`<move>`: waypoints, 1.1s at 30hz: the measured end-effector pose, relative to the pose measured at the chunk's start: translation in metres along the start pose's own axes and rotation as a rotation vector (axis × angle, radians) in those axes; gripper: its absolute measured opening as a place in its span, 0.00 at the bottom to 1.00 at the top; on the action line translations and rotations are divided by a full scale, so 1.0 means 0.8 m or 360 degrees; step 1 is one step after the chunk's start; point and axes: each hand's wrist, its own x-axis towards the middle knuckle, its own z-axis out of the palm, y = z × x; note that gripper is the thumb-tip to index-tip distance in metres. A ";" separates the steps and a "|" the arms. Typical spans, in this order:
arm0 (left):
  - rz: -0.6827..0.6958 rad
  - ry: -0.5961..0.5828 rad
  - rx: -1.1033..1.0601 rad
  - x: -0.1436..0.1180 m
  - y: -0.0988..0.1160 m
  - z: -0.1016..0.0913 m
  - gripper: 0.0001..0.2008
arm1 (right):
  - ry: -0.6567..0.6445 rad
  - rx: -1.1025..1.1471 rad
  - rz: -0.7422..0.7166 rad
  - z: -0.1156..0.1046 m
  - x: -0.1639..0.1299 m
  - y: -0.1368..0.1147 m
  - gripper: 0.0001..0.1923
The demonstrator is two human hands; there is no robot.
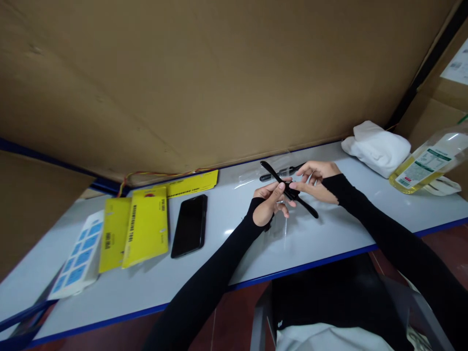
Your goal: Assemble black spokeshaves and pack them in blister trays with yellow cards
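Observation:
A black spokeshave [270, 170] with two slim handles slants in front of me above the table. My left hand [268, 204] is closed on its middle, thumb on top, other fingers underneath. At its centre my right hand [316, 180] reaches in from the right, thumb tip at the middle part, the other fingers bent and apart. Whether the right thumb presses on it is hard to tell. Behind the hands a second black tool [268, 178] lies on the table, partly hidden. Clear plastic wrapping [252, 174] lies around it, with more clear plastic below my left hand.
Left on the white table [219, 263] lie yellow printed sleeves [148, 226], a black phone [189, 224] and a sheet of blue labels [78, 256]. At right are a white cloth bundle [376, 146] and a bottle of yellow liquid [424, 163]. A cardboard wall [219, 83] rises behind.

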 end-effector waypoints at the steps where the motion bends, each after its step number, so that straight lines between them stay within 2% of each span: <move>1: 0.0004 0.0005 0.0002 0.000 -0.001 0.000 0.36 | -0.0026 0.0012 -0.0002 0.002 -0.001 0.000 0.20; 5: 0.0032 0.0032 -0.0011 0.000 -0.002 0.000 0.36 | -0.0156 0.0074 0.0031 -0.004 -0.003 -0.003 0.20; 8: 0.0041 0.0049 -0.0014 0.000 -0.002 0.002 0.37 | -0.0145 0.0092 0.0060 -0.007 -0.002 -0.005 0.23; 15: 0.0042 0.0068 0.0015 -0.001 0.000 0.003 0.38 | -0.0230 -0.0041 -0.0095 -0.005 0.003 0.004 0.11; 19: 0.0032 0.0043 0.0002 -0.004 0.001 0.004 0.36 | -0.0180 -0.0100 -0.0158 -0.011 0.002 -0.001 0.11; 23: 0.0049 0.0001 0.0016 -0.006 0.000 0.005 0.34 | -0.0305 -0.0027 -0.0236 -0.010 -0.001 -0.006 0.12; 27: -0.0055 0.0003 -0.0046 -0.001 -0.005 0.003 0.36 | -0.0392 0.0039 -0.0253 -0.007 -0.001 -0.003 0.13; 33: -0.0078 0.0070 -0.0074 0.006 -0.007 -0.004 0.37 | -0.0430 -0.0074 -0.0568 -0.003 0.000 0.005 0.09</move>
